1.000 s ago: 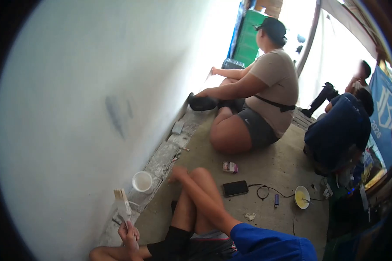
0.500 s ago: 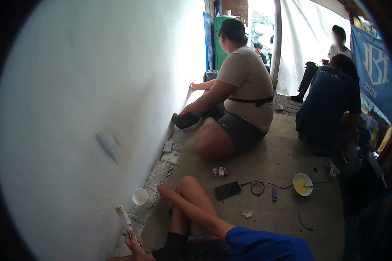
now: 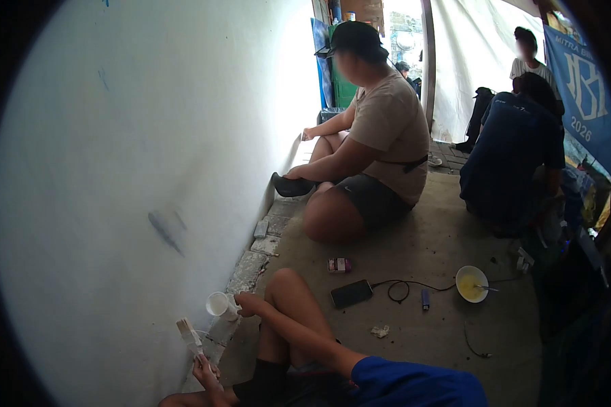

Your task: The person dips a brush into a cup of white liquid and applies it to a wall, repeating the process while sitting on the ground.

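Observation:
At the lower left my left hand is closed around the handle of a paintbrush, whose pale bristles point up toward the white wall. My right hand reaches across my bent leg to a white cup. Its fingers look closed at the cup's right side, though the exact grip is too small to make out clearly. The cup stands on the strip of blocks by the foot of the wall and holds something white. Grey smudges mark the wall above it.
A person sits by the wall ahead; another in dark blue sits to the right. On the mat lie a phone with a cable, a small pack, a lighter and a bowl with a spoon.
My right hand has shifted left onto the side of the cup. My left hand with the paintbrush has moved slightly left. The seated person ahead has turned their head.

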{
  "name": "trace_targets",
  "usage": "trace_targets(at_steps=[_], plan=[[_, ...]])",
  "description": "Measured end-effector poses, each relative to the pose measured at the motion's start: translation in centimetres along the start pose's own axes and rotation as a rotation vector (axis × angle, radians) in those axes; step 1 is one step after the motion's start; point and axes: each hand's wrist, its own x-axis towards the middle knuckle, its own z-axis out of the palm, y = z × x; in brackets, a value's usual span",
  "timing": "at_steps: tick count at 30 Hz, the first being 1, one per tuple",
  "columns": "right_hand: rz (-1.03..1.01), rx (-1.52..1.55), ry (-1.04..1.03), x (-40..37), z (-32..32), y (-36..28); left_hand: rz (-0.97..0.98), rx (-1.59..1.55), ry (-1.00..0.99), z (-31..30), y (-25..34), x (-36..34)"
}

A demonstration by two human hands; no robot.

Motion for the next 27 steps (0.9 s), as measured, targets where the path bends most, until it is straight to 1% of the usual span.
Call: trace_targets(at_steps=[3, 8, 10, 12, 14, 15, 16, 17, 19, 20, 22, 23, 25, 26, 27], plan=[[-0.004, 0.004, 0.000, 0.5, 0.9, 0.8, 0.003, -0.019, 0.005, 0.2, 0.0, 0.1], [0.040, -0.009, -0.030, -0.4, 0.4, -0.2, 0.004, -0.010, 0.014, 0.8, 0.2, 0.0], [0.021, -0.048, -0.014, 0.0, 1.2, 0.3, 0.026, -0.035, -0.024, 0.9, 0.8, -0.2], [0.036, -0.031, -0.030, 0.3, 2.2, 0.8, 0.030, -0.055, -0.017, 0.7, 0.5, 0.0], [-0.023, 0.040, 0.023, 0.2, 2.9, 1.4, 0.023, -0.077, -0.015, 0.3, 0.0, 0.1], [-0.007, 0.034, 0.019, 0.3, 3.7, 1.8, 0.012, -0.054, 0.033, 0.1, -0.2, 0.2], [-0.047, 0.061, 0.004, 0.7, 4.6, 2.2, 0.002, -0.028, 0.065, -0.1, -0.4, 0.6], [-0.077, 0.085, -0.001, 1.1, 4.8, 3.1, -0.004, 0.002, 0.029, -1.2, -1.2, 1.2], [-0.052, 0.161, -0.063, -0.2, 3.4, 1.2, -0.042, -0.014, -0.036, -2.4, -0.7, 0.3], [-0.017, 0.152, -0.050, 0.1, 3.6, 1.9, -0.054, -0.042, -0.052, -2.7, -0.4, -0.1], [0.036, 0.142, -0.099, 0.7, 5.5, 3.9, -0.089, -0.091, -0.076, -3.0, 0.0, 0.3], [0.048, 0.140, -0.103, 0.9, 5.5, 4.1, -0.100, -0.094, -0.080, -2.3, 0.7, 0.1], [0.042, 0.148, -0.099, 0.9, 6.0, 4.3, -0.066, -0.110, 0.058, -0.4, 2.1, -0.2], [0.048, 0.148, -0.112, 0.9, 6.3, 4.5, -0.078, -0.111, 0.065, -0.4, 2.2, -0.1], [0.053, 0.174, -0.132, 0.7, 5.6, 3.9, -0.052, -0.125, 0.014, -0.5, 2.1, 0.0]])
